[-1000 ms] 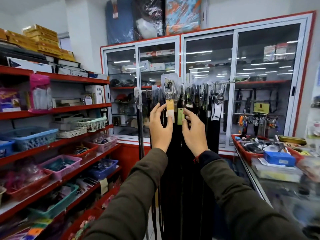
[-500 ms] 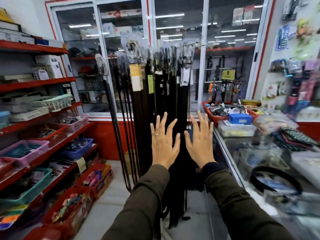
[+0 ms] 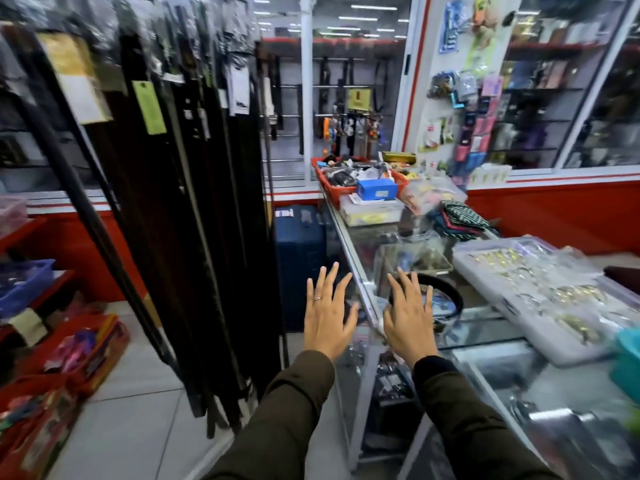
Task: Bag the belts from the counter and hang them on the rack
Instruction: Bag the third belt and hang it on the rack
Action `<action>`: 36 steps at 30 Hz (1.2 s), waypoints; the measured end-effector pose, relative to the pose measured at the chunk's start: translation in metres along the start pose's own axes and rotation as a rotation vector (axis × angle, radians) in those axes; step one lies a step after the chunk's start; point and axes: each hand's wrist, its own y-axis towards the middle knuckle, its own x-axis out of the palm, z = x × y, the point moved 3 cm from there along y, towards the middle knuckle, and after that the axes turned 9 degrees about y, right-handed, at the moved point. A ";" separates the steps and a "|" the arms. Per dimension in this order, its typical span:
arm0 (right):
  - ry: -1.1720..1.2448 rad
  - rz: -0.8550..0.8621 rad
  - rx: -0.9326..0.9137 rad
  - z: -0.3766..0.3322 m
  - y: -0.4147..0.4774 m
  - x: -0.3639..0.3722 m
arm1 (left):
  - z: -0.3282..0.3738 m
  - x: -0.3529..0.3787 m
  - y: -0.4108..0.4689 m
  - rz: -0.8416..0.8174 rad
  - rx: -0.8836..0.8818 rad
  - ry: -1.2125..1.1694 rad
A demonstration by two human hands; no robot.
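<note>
Both hands are held empty with fingers spread, and the coiled black belt (image 3: 446,299) on the glass bench (image 3: 485,327) is seen just beyond the right hand (image 3: 408,318), nearer to it than to the left hand (image 3: 327,317).

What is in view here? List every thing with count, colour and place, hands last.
hanging belts: many, black and brown, in clear bags on the rack at left
coiled belt: one, black, on the glass counter just past the right hand
blue box: one, on a clear box at the counter's far end
red tray: one, full of small goods, far end of counter
clear trays: stacked, holding gold buckles, right of the coiled belt
suitcase: one, dark blue, on the floor beside the counter
left hand: open, empty, ring on one finger
right hand: open, empty, over the counter edge
</note>
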 end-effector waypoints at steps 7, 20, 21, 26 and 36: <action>-0.172 -0.275 0.204 0.098 -0.004 -0.014 | 0.060 0.072 0.027 -0.336 0.222 -0.075; -0.168 -0.532 0.073 0.143 0.034 -0.010 | 0.101 0.133 0.070 -0.636 0.294 0.110; -0.132 -0.513 0.069 0.143 0.034 -0.010 | 0.100 0.131 0.070 -0.618 0.277 0.103; -0.045 -0.477 0.044 0.124 0.026 -0.008 | 0.086 0.117 0.064 -0.533 0.250 0.152; 0.288 -0.517 -0.070 0.046 0.035 0.003 | 0.006 0.045 0.040 -0.208 0.213 0.058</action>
